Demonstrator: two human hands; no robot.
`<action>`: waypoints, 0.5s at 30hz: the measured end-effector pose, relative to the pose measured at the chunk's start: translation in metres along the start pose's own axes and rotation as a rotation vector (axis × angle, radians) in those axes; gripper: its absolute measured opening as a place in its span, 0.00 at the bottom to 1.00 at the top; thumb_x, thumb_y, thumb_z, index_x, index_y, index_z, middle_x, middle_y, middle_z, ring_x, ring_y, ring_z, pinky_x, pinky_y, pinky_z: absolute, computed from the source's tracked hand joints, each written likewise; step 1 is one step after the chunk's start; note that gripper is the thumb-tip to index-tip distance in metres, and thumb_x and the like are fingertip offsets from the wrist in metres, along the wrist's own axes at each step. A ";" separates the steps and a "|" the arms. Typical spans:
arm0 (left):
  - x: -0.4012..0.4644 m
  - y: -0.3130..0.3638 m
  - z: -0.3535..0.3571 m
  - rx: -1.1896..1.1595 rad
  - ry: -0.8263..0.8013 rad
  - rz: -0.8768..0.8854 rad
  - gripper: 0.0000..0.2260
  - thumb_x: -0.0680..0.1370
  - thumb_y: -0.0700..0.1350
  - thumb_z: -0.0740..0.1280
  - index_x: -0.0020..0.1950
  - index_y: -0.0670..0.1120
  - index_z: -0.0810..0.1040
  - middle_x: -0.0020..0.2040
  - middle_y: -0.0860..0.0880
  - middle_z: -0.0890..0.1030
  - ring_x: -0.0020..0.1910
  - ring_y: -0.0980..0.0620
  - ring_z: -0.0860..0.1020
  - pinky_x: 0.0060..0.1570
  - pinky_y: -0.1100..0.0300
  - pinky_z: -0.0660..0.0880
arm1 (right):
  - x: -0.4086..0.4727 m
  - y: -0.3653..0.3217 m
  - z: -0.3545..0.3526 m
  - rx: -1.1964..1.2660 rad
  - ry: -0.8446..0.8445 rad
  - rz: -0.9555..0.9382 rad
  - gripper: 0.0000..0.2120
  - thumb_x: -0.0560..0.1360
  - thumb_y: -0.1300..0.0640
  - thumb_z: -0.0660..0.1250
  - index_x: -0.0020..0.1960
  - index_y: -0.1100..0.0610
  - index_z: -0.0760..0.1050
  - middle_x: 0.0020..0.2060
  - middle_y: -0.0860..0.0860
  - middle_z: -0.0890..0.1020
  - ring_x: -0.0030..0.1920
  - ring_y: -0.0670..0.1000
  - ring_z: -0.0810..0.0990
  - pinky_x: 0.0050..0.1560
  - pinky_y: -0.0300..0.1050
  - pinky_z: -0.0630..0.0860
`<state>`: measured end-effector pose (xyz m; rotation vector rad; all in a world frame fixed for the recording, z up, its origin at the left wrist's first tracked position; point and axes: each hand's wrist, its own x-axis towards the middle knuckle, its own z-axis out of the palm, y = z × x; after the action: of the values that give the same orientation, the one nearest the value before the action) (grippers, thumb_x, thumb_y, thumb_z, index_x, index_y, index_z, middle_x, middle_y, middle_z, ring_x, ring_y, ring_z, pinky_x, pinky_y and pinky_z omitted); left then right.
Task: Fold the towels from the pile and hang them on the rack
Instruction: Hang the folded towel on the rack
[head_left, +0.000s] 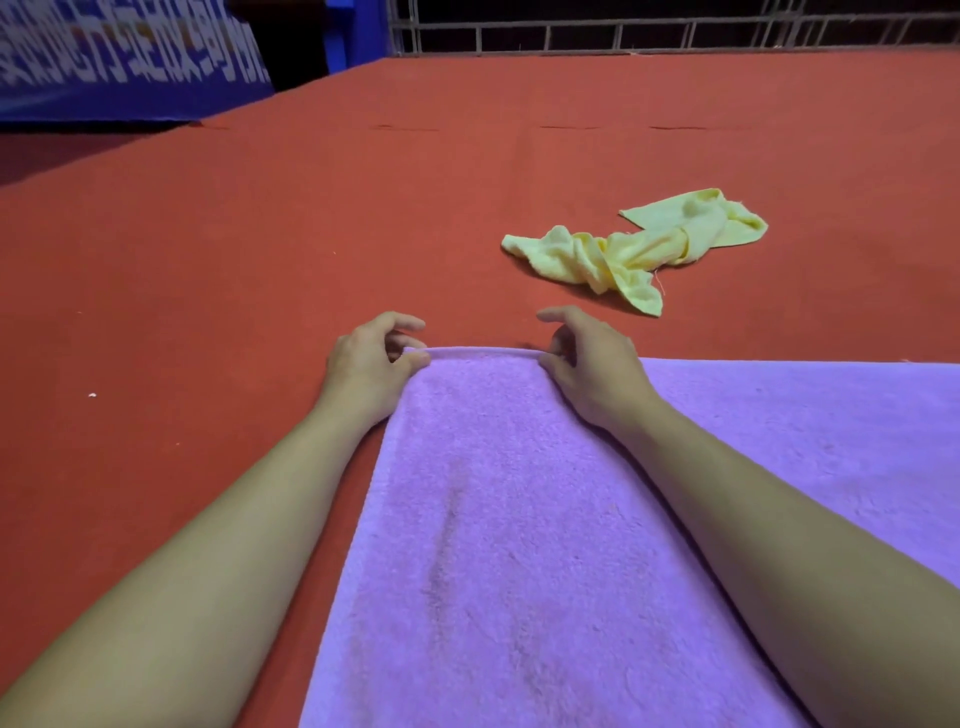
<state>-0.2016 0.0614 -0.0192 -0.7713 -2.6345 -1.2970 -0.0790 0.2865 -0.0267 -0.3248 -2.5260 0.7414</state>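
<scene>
A purple towel (498, 519) lies spread on the red surface (208, 260) in front of me, with a flap folded over along its left part. My left hand (369, 369) pinches the far left corner of that flap. My right hand (587, 364) pinches the far edge about a hand's width to the right. A crumpled yellow towel (639, 249) lies farther away to the right, apart from both hands. No rack is in view.
The red surface stretches far ahead and to the left. A blue banner with white writing (119, 57) stands at the far left. A metal grille (675, 26) runs along the back edge.
</scene>
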 end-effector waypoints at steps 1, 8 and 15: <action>0.000 -0.001 -0.001 -0.004 -0.011 -0.002 0.13 0.73 0.40 0.74 0.54 0.54 0.80 0.42 0.58 0.83 0.40 0.65 0.78 0.47 0.71 0.71 | 0.000 0.001 0.001 0.017 -0.003 0.002 0.21 0.74 0.57 0.69 0.65 0.44 0.72 0.42 0.42 0.79 0.47 0.48 0.76 0.57 0.54 0.72; -0.014 0.012 -0.009 -0.105 0.044 0.008 0.12 0.75 0.38 0.70 0.53 0.55 0.79 0.42 0.62 0.82 0.43 0.70 0.78 0.55 0.65 0.75 | -0.005 -0.013 -0.012 0.000 -0.051 0.012 0.19 0.76 0.57 0.68 0.65 0.47 0.72 0.42 0.40 0.78 0.47 0.48 0.77 0.58 0.56 0.73; -0.083 0.038 -0.048 -0.086 0.118 0.106 0.13 0.73 0.44 0.72 0.51 0.62 0.76 0.43 0.65 0.84 0.48 0.62 0.82 0.60 0.47 0.75 | -0.069 -0.058 -0.071 0.099 -0.046 -0.074 0.22 0.75 0.61 0.69 0.67 0.49 0.71 0.42 0.42 0.81 0.42 0.49 0.78 0.50 0.50 0.76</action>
<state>-0.1175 0.0114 0.0123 -0.8081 -2.4268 -1.3896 0.0110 0.2463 0.0317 -0.1812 -2.5192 0.8501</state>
